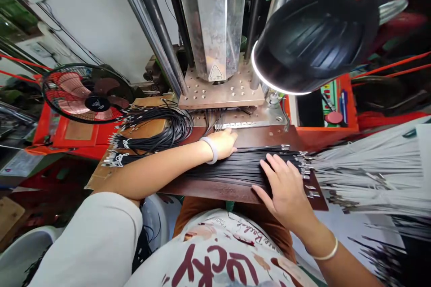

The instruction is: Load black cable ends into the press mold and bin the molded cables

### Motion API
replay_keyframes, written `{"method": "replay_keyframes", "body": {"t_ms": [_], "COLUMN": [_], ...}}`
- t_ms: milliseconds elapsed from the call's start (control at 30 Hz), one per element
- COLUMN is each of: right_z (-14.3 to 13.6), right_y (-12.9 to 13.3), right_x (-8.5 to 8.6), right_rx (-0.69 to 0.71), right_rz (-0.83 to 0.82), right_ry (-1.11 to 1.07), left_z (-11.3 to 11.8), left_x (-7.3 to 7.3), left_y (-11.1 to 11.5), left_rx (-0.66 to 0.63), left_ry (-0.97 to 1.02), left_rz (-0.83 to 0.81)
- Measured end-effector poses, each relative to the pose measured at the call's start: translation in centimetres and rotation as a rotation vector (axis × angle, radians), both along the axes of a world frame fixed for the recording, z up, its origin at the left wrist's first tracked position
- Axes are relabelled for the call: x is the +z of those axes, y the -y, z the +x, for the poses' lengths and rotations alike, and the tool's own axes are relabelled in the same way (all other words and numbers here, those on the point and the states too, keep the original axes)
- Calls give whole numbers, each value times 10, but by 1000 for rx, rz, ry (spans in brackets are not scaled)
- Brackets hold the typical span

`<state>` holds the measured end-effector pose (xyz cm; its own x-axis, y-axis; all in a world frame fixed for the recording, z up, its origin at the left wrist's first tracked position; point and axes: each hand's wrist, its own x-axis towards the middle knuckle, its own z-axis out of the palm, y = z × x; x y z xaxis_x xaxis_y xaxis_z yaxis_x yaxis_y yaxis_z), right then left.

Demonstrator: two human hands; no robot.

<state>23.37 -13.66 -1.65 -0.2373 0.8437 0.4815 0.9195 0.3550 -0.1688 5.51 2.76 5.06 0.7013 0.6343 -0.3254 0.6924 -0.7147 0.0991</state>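
Observation:
A bundle of black cables with metal ends lies across the brown board. My right hand rests on the cables near their right ends, palm down with its fingers spread. My left hand reaches to the front of the press, its fingers bent at the slotted metal strip; its fingertips are partly hidden, and I cannot make out what they hold. Coiled bundles of black cables sit left of the left forearm, some tied with white ties.
The metal press stands behind the board. A black lamp hangs at the upper right. A fan stands at the left. White cables lie at the right, beside a red tray with pens.

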Motion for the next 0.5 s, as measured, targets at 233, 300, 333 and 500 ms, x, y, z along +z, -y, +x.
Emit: {"method": "replay_keyframes", "body": {"t_ms": [233,300,333,500], "right_z": [25,29,30,29], "right_y": [-29,-27,-25,-19], "right_x": [0,0,1,0], "right_rx": [115,125,122,61], "right_rz": [-32,12,31,65], "right_ry": [59,14,-2,-53], "left_z": [-7,-14,-18,-34], "left_x": [1,2,3,11], "left_y": [1,-7,-10,-9], "left_rx": [20,17,17,9], "left_ry": [-39,-38,-45,-124], "left_rz": [-34,-75,-88,-112]}}
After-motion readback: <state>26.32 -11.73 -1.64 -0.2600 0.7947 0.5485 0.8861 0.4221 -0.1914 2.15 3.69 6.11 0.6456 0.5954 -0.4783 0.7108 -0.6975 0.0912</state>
